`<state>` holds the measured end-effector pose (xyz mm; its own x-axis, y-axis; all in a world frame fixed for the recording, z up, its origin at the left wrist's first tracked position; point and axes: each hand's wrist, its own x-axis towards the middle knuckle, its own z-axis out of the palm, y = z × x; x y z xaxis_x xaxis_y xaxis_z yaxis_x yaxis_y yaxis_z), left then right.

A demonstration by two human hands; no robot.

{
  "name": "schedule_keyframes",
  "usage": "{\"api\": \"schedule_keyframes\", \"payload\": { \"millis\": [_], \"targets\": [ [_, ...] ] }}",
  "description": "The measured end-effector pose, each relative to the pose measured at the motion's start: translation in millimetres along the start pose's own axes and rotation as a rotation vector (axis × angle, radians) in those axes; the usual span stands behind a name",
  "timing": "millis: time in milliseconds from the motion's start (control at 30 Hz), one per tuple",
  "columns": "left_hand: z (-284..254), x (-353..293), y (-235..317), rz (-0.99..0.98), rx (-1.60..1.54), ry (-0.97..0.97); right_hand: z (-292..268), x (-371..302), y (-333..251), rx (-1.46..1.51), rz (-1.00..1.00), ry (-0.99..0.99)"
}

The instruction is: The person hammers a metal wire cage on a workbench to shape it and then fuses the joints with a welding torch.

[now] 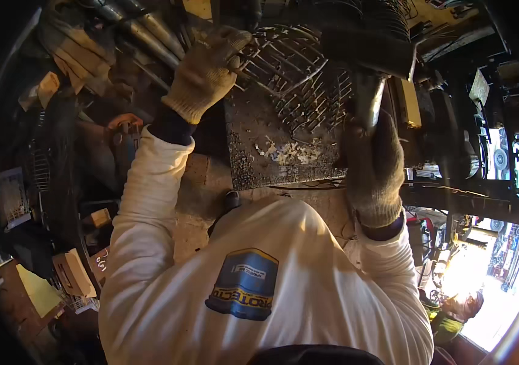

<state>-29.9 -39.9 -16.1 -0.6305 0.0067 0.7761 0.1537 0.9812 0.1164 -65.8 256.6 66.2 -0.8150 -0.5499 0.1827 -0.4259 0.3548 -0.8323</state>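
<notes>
My left hand (206,72), in a tan knit work glove, is closed round the left edge of a metal wire grate (283,59) with parallel bars. Under the grate, rows of short metal pegs (317,104) stand up from a dark worktop (248,155). My right hand (376,163), gloved as well, grips the handle of a hammer (366,53). Its big dark head is raised at the right of the grate and covers part of the view behind it.
Metal pipes (150,30) lie at the upper left, near a hanging brown cloth (80,45). Coiled wire (384,21) sits at the top right. Scraps and flakes (293,152) litter the worktop. At the lower right, another person (454,313) is near a bright opening.
</notes>
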Motion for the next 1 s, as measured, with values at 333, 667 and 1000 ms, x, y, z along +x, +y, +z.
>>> {"api": "schedule_keyframes", "payload": {
  "millis": [333, 667, 1000],
  "targets": [
    [-3, 3, 5, -0.076, -0.240, -0.046, 3, -4, 11, 0.208, -0.035, 0.031],
    [-3, 7, 13, -0.094, -0.493, -0.109, 0, -11, 27, 0.121, -0.015, 0.070],
    [-2, 2, 8, -0.185, -0.577, -0.054, 6, -12, 26, -0.049, -0.124, -0.059]
  ]
}}
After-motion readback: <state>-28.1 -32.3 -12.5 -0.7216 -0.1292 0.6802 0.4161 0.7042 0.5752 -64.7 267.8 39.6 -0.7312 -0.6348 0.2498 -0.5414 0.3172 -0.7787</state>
